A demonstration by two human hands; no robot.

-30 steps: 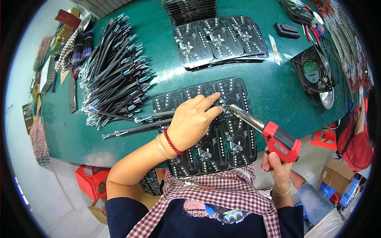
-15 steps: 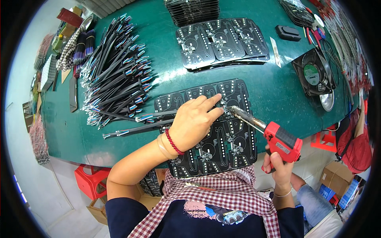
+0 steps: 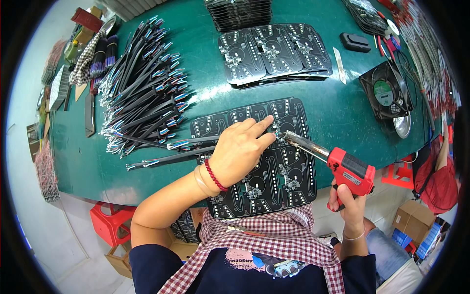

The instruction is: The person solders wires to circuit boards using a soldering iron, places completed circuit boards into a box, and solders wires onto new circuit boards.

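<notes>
My left hand (image 3: pixel 243 148) rests over a panel of black circuit boards (image 3: pixel 267 183), thumb and fingers closed around the end of a black-sleeved cable (image 3: pixel 196 140). The cable passes beneath my palm, and small wire ends show by my fingertips. My right hand (image 3: pixel 350 206) grips the handle of a red and black soldering gun (image 3: pixel 353 171). Its metal tip meets the board beside my left fingertips; whether it touches wire or pad is too small to tell. Another sleeved cable (image 3: pixel 171 159) lies partly on the panel, running under my left wrist.
Many sleeved cables (image 3: pixel 147 93) are heaped on the green table (image 3: pixel 196 63) at left. Stacked board panels (image 3: pixel 274 51) lie beyond my hands, with another stack (image 3: pixel 238 14) farther back. A fan (image 3: pixel 387 90), a black case (image 3: pixel 355 42) and a flat strip (image 3: pixel 340 65) sit at right.
The soldering gun's body and my right hand have shifted slightly right, while the tip stays near the same spot. My left hand has barely moved.
</notes>
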